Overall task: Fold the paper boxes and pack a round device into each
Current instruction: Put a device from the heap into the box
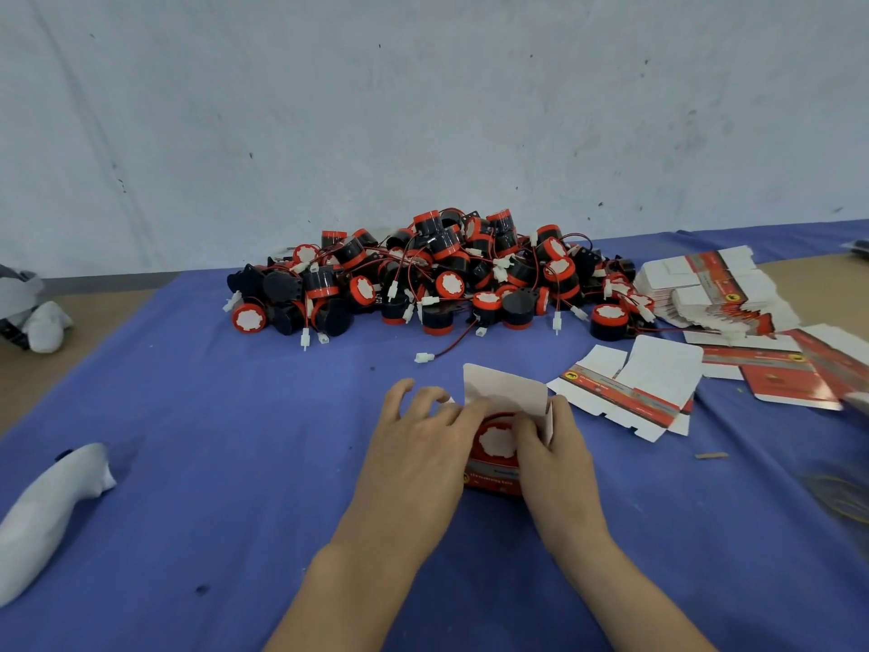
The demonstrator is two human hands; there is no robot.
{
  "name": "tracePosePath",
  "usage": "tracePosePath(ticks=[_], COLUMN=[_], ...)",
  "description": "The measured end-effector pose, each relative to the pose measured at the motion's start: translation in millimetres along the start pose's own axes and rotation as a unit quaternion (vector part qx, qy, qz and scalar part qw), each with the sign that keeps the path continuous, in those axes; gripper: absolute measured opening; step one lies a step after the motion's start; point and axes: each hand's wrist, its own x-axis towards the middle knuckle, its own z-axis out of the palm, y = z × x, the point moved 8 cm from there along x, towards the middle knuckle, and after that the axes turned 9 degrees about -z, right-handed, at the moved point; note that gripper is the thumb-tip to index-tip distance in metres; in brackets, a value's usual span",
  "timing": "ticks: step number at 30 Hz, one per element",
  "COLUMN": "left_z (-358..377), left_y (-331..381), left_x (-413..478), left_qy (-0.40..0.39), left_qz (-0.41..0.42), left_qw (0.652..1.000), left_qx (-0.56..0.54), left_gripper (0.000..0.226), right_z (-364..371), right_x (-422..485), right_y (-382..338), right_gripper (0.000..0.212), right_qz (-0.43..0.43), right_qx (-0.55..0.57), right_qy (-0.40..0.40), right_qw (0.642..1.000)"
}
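Note:
A red paper box [493, 482] stands on the blue cloth [235, 440] in front of me, its white lid flap [505, 388] upright. Inside it sits a round device [496, 440], red rim and white face up. My left hand [418, 444] holds the box's left side, fingers over the top edge. My right hand [555, 456] holds the right side, fingers curled onto the device and a side flap. A big heap of round black and red devices [432, 280] with wired white plugs lies behind.
Flat unfolded boxes lie to the right: one [630, 388] close by, a stack [710, 289] further back. A white wrapped object [51, 505] lies at the left, another [44, 322] at the far left. A pale wall stands behind the table.

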Motion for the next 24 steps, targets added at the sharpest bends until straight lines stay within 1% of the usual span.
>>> tracePosePath(ticks=[3, 5, 7, 11, 14, 16, 17, 19, 20, 22, 24], left_z=[4.2, 1.6, -1.2, 1.2, -3.0, -7.1, -11.8, -21.5, -23.0, -18.8, -10.0], left_y=[-2.2, -2.6, -3.2, 2.5, 6.0, 7.1, 5.0, -6.3, -13.7, -30.5, -45.5], left_x=[-1.0, 0.2, 0.3, -3.4, -4.8, -7.4, -9.2, -13.8, -14.9, -15.8, -16.8], left_qy=[0.022, 0.047, 0.050, 0.019, 0.036, 0.037, 0.047, 0.065, 0.066, 0.068, 0.053], left_qz=[-0.023, -0.046, -0.067, -0.056, -0.043, -0.039, -0.045, -0.088, -0.118, -0.180, -0.239], left_qw=[0.999, 0.998, 0.995, 0.998, 0.998, 0.997, 0.994, 0.974, 0.956, 0.907, 0.871], left_qx=[0.011, -0.017, -0.046, -0.027, -0.026, -0.055, -0.090, -0.199, -0.262, -0.374, -0.425], left_gripper=[0.064, 0.057, 0.054, 0.045, 0.034, 0.028, 0.027, 0.027, 0.027, 0.027, 0.028], right_z=[0.7, 0.3, -0.1, -1.0, -1.8, -2.4, -2.1, 0.8, 4.3, 13.8, 23.7], right_x=[0.0, 0.9, 2.3, 4.4, 5.7, 5.9, 5.9, 6.8, 7.4, 7.9, 6.9], right_y=[-0.9, -0.9, 0.4, 5.8, 6.7, 5.6, 5.2, 5.1, 4.4, 0.9, -2.5], right_gripper=[0.013, 0.014, 0.014, 0.011, 0.014, 0.019, 0.020, 0.018, 0.019, 0.020, 0.017], right_qz=[0.020, 0.031, 0.039, 0.054, 0.045, 0.041, 0.040, 0.038, 0.033, 0.017, -0.005], right_qx=[0.031, 0.044, 0.048, 0.036, 0.021, 0.016, 0.013, 0.004, 0.008, 0.024, 0.024], right_qy=[0.007, 0.017, 0.028, 0.042, 0.046, 0.049, 0.046, 0.021, -0.002, -0.067, -0.144], right_qw=[0.999, 0.998, 0.998, 0.997, 0.998, 0.998, 0.998, 0.999, 0.999, 0.997, 0.989])
